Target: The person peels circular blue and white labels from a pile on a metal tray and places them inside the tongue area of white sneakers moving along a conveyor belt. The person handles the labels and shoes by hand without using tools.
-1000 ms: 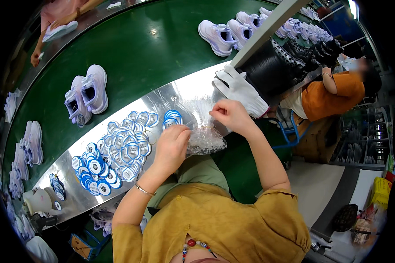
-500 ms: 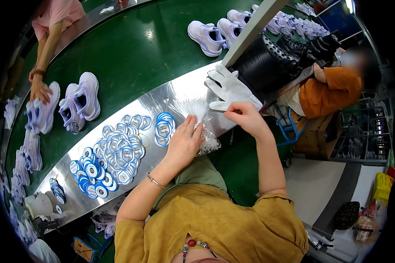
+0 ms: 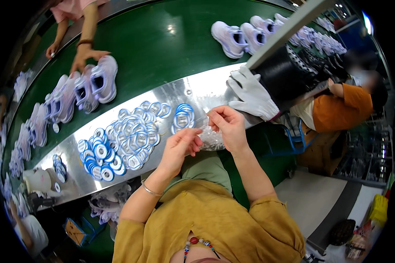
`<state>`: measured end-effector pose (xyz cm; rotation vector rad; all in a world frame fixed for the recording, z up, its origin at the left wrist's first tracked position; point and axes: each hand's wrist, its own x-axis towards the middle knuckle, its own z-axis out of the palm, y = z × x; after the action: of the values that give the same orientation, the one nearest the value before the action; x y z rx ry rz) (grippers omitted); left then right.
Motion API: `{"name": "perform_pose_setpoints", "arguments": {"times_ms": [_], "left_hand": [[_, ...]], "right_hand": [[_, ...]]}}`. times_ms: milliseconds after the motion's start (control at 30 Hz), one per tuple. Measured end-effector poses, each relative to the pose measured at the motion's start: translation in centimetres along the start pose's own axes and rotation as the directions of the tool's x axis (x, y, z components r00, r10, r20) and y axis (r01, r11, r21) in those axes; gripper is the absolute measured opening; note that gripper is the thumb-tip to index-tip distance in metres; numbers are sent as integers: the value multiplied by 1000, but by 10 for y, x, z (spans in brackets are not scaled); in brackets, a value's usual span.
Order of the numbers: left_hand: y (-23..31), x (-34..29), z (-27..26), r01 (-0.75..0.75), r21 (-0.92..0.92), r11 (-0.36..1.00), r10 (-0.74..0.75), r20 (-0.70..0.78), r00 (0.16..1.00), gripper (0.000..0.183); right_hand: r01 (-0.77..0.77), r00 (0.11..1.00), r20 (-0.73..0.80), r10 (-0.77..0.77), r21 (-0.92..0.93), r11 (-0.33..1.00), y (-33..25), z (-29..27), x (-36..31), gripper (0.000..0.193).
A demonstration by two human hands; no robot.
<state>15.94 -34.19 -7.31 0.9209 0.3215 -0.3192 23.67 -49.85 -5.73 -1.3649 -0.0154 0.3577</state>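
My left hand (image 3: 179, 148) is raised over the near edge of the metal ledge, its fingers curled and pinched together. Facing it, my right hand (image 3: 229, 127) is closed with thumb and forefinger pressed together. Whatever either hand pinches is too fine to make out. Between and just beneath them lies a bunch of thin clear plastic strands (image 3: 212, 139), partly covered by the hands. To the left of it sits a small stack of round white tags with blue rims (image 3: 183, 117). Farther left spreads a big heap of similar round tags (image 3: 134, 138).
A white work glove (image 3: 252, 94) lies by black boots (image 3: 278, 72) at the right. Pale lilac sneakers (image 3: 104, 81) stand on the green conveyor belt (image 3: 162, 48); a co-worker's hand (image 3: 85, 56) touches some. A slanted metal post (image 3: 285, 33) rises beyond the glove.
My left hand has lifted off the strands and curled. My right hand has come in beside it. The view has shifted, and the co-worker's hand has moved along the sneakers.
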Motion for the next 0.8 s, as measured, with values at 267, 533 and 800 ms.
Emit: {"name": "perform_pose_setpoints", "arguments": {"times_ms": [267,533,800], "left_hand": [[11,-42,-42,-141,588,796,259,-120,958,18],[7,-68,-68,-164,679,716,286,-71,956,15],[9,-60,-111,-127,929,347,695,-163,700,15]], "right_hand": [[645,647,267,-714,-692,325,5,30,-20,29],[660,717,637,-284,-490,570,40,82,-47,23],[472,846,499,-187,-539,698,58,92,-37,5]]}}
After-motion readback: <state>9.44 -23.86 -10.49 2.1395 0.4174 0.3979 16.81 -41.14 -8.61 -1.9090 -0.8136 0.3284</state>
